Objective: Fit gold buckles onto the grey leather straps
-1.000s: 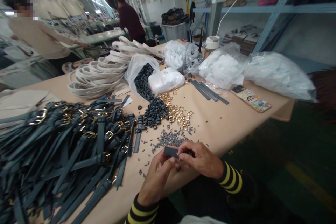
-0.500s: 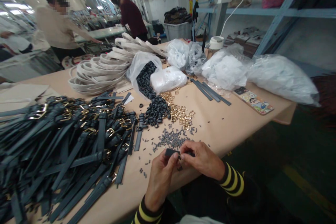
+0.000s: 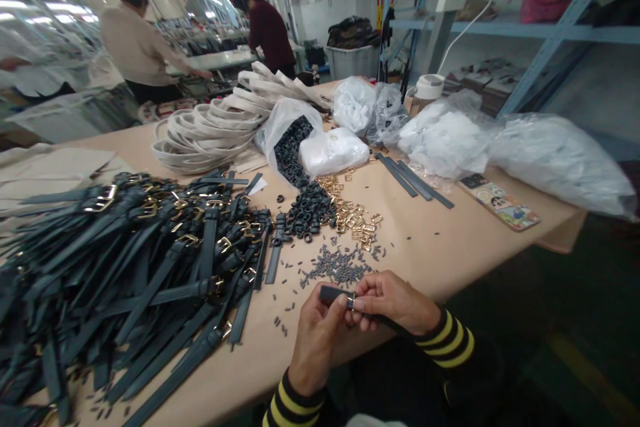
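My left hand (image 3: 320,327) pinches a dark grey strap (image 3: 336,295) near its end, above the table's front edge. Opposite it, my right hand (image 3: 393,301) holds the same strap, fingers closed around it. Between my fingertips a small gold buckle (image 3: 352,301) shows on the strap. Just beyond the hands lie scattered small grey pieces (image 3: 337,265), with loose gold buckles (image 3: 357,219) and a heap of dark loops (image 3: 309,213) behind them. A large pile of dark straps with gold buckles (image 3: 165,280) covers the left of the table.
Coiled pale straps (image 3: 205,137) lie at the back left. White plastic bags (image 3: 440,137) line the back right, near a patterned phone case (image 3: 500,201) and some loose dark strips (image 3: 397,175). Two people stand at a far table, one in beige (image 3: 133,47), one in dark red (image 3: 270,33).
The view has shifted, so the scene sits farther right. The strap and gold buckle between my hands now show more plainly. The person in beige has turned the head away.
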The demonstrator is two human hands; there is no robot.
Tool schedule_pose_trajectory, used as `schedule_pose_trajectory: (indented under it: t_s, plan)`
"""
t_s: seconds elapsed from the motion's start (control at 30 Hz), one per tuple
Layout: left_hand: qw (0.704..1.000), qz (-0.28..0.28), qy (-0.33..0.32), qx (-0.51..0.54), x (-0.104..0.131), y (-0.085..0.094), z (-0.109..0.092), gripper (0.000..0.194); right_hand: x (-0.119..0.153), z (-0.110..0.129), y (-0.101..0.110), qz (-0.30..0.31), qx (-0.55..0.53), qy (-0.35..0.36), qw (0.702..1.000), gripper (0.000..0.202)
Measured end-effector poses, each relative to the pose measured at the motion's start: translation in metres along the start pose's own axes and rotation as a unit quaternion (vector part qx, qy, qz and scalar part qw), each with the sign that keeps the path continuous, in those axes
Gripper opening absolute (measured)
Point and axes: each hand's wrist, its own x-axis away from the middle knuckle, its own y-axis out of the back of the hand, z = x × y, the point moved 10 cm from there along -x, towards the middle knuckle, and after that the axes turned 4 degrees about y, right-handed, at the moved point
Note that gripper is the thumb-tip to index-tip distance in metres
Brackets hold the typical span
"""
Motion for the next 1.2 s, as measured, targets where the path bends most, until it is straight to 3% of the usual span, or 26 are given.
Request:
schedule_pose_trajectory:
  t_s: [0.13, 0.23, 0.3, 0.4, 0.53, 0.67, 0.83, 0.93, 1.03, 1.1, 1.2]
  plan:
    - [0.991, -0.034, -0.043, -0.122, 0.004, 0.003, -0.013, 0.011, -0.004, -0.001, -0.002, -0.007, 0.053, 0.014, 0.998, 0.032]
    - [0.955, -0.119, -0.132, -0.239, 0.014, 0.009, -0.036, 0.006, -0.009, 0.001, 0.004, -0.05, 0.128, 0.036, 0.99, 0.024]
    - [0.942, -0.138, -0.163, -0.258, 0.02, 0.011, -0.044, 0.009, -0.009, 0.006, 0.011, -0.088, 0.19, 0.055, 0.976, 0.02]
    - [0.974, -0.061, -0.102, -0.194, 0.017, 0.009, -0.032, 0.023, -0.006, 0.013, 0.015, -0.104, 0.261, 0.074, 0.957, 0.013]
    - [0.997, 0.049, 0.002, -0.067, 0.014, 0.004, -0.008, 0.026, -0.003, 0.019, -0.001, -0.021, 0.284, 0.076, 0.956, 0.007]
    - [0.993, 0.109, 0.019, 0.041, 0.014, -0.005, -0.003, 0.03, -0.003, 0.032, -0.016, 0.02, 0.344, 0.11, 0.932, 0.005]
    - [0.989, 0.134, 0.025, 0.058, 0.013, -0.004, -0.001, 0.018, -0.011, 0.023, -0.018, 0.036, 0.356, 0.082, 0.93, 0.007]
    - [0.992, 0.104, 0.015, 0.064, 0.007, 0.011, -0.002, 0.02, -0.017, 0.011, -0.018, 0.057, 0.268, 0.036, 0.961, 0.012]
    - [0.999, 0.022, 0.006, 0.037, 0.0, 0.034, -0.002, 0.023, -0.023, 0.005, -0.025, 0.095, 0.186, 0.001, 0.978, 0.025]
    - [0.999, -0.038, 0.007, 0.004, -0.003, 0.047, -0.001, 0.025, -0.03, 0.007, -0.026, 0.087, 0.214, 0.004, 0.973, 0.023]
    - [0.995, -0.101, 0.008, -0.013, -0.005, 0.063, -0.002, 0.028, -0.042, 0.017, -0.025, 0.046, 0.33, 0.043, 0.942, 0.012]
